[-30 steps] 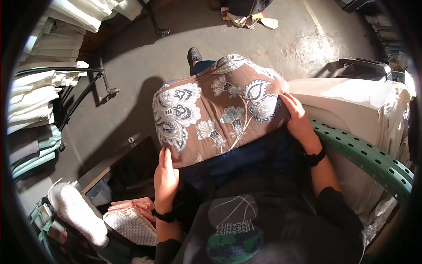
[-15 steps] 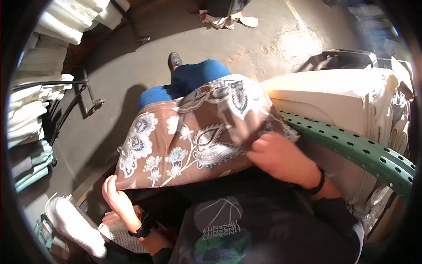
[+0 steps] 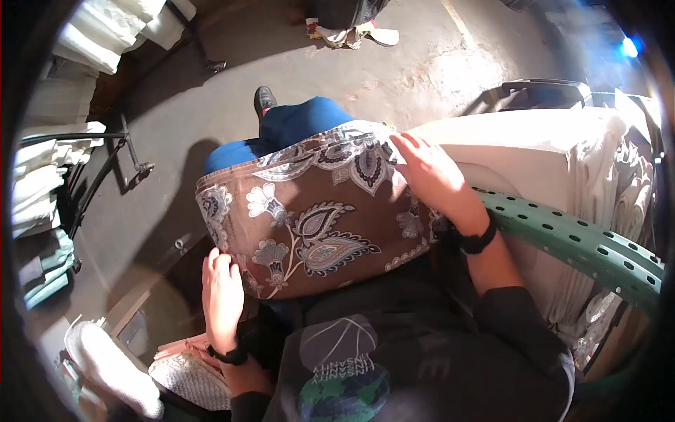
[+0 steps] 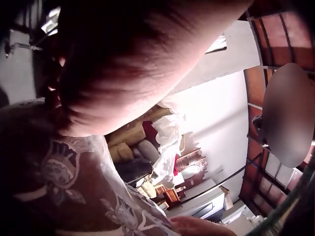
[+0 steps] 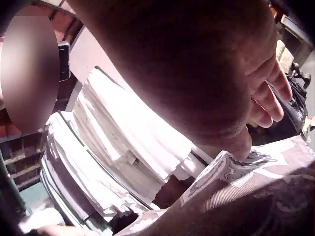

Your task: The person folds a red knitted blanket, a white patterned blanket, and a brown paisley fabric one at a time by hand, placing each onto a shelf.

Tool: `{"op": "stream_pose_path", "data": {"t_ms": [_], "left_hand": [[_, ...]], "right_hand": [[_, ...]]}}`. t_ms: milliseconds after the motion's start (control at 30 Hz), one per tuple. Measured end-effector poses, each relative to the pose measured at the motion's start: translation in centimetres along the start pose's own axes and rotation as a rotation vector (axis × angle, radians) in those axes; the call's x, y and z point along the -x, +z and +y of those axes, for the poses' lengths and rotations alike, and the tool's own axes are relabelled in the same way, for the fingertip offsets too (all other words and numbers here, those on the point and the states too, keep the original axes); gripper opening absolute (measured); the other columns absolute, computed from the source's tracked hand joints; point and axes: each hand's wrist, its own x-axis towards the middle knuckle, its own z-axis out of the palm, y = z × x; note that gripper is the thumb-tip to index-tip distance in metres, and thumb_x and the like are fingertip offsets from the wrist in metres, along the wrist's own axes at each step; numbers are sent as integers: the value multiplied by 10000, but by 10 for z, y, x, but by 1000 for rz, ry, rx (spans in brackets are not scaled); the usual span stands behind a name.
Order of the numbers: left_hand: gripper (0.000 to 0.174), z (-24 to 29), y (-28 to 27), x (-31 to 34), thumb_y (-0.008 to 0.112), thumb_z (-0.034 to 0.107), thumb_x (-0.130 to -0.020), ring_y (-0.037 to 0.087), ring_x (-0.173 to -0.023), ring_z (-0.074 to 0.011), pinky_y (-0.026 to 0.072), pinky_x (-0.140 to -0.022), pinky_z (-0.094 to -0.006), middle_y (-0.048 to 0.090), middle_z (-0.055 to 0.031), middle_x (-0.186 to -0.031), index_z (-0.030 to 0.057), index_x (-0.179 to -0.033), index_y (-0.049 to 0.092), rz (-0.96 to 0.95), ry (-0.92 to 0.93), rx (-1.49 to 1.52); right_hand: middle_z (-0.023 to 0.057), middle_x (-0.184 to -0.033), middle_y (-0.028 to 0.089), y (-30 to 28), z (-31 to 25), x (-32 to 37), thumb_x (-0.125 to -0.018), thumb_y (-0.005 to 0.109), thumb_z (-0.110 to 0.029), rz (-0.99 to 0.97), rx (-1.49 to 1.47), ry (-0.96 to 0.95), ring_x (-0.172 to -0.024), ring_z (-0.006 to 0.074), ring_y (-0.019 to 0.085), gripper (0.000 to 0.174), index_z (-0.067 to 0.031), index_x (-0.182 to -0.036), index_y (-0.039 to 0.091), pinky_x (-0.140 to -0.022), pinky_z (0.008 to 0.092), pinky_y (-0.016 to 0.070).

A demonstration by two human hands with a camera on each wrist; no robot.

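A brown cloth (image 3: 316,211) with white and blue-grey flower and paisley print lies folded across the person's lap; layered edges show along its far side. At its near left edge is the left hand (image 3: 223,295), its fingers side by side and touching the fabric. The right hand (image 3: 432,176) rests at the far right corner, fingers stretched out. In the right wrist view, the thumb (image 5: 238,145) lies along the folded edge of the cloth (image 5: 256,191), while the other fingers hang loosely past it. The left wrist view shows the left palm (image 4: 138,64) above the printed cloth (image 4: 64,172).
A green perforated metal rail (image 3: 562,225) and a white fabric stack (image 3: 520,141) stand close on the right. Racks of folded white cloth (image 3: 42,169) are at the left. A white textured roll (image 3: 112,366) and a knitted piece (image 3: 190,380) lie at the lower left.
The cloth has come down lower on the lap and been folded smaller. The right hand swept inward, then moved out to the far right corner; the left hand shifted left, then partly back.
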Motion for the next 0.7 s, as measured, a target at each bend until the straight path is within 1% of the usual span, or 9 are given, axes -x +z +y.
{"op": "stream_pose_path", "data": {"t_ms": [133, 233, 300, 367, 433, 467, 567, 600, 700], "left_hand": [[352, 11, -17, -30, 573, 36, -989, 526, -1375, -390, 424, -1184, -447, 539, -201, -1490, 4, -1340, 574, 105, 106, 207], [397, 1, -10, -60, 561, -4, -974, 505, -1400, -374, 415, -1191, -445, 535, -193, -1502, 8, -1371, 560, 110, 154, 200], [438, -16, 4, -79, 549, -46, -955, 496, -1403, -383, 410, -1198, -448, 530, -205, -1503, 4, -1390, 541, 204, 192, 283], [485, -29, 5, -96, 540, -81, -934, 499, -1397, -398, 406, -1204, -455, 521, -226, -1505, 2, -1412, 527, 222, 212, 300], [495, -36, 2, -109, 537, -87, -929, 501, -1394, -404, 411, -1202, -457, 518, -235, -1504, 1, -1416, 527, 205, 182, 329], [548, -39, 1, -113, 536, -99, -919, 498, -1407, -390, 373, -1231, -471, 518, -219, -1512, 14, -1454, 500, 205, 197, 343], [609, -38, -10, -116, 535, -114, -907, 485, -1429, -370, 306, -1268, -493, 514, -202, -1525, 26, -1495, 462, 113, 162, 329], [685, -38, -14, -117, 567, -124, -872, 470, -1449, -354, 248, -1291, -521, 514, -186, -1529, 46, -1523, 438, 89, 151, 304], [729, -40, -19, -117, 608, -121, -834, 471, -1446, -358, 249, -1289, -533, 518, -184, -1520, 62, -1521, 448, 156, 287, 186]], "right_hand": [[214, -1396, 608, -2, -6, -37, -880, 759, -148, -24, -200, -67, -1329, 387, 550, 620, 35, -1422, 520, -1112, 443, 461], [181, -1398, 634, 21, 13, -49, -915, 759, -160, -200, -392, 72, -1269, 353, 607, 622, -89, -1486, 523, -1080, 408, 470], [169, -1295, 665, 20, 14, -51, -899, 760, -140, -201, -364, 32, -1197, 335, 632, 537, -60, -1400, 582, -1029, 407, 488], [223, -1138, 689, 4, 3, -50, -877, 783, -201, -144, -249, -24, -1080, 428, 658, 473, -34, -1286, 614, -930, 478, 525], [210, -1118, 693, -5, -5, -45, -867, 769, -177, -169, -201, 20, -1068, 420, 658, 409, -34, -1226, 634, -918, 477, 523], [204, -1107, 694, -9, -7, -42, -863, 761, -166, -181, -176, 45, -1062, 416, 658, 377, -33, -1197, 645, -912, 477, 522], [177, -1074, 704, -26, -11, -29, -846, 730, -132, -334, -93, -63, -1039, 409, 664, 296, -41, -1122, 672, -899, 481, 522], [130, -969, 687, -33, -12, -19, -827, 711, -121, -251, -90, -202, -927, 380, 663, 201, -61, -1018, 696, -848, 479, 523], [78, -837, 615, -73, -43, 13, -809, 694, -126, -202, -94, -357, -806, 324, 630, 108, -99, -911, 670, -766, 454, 514]]}}
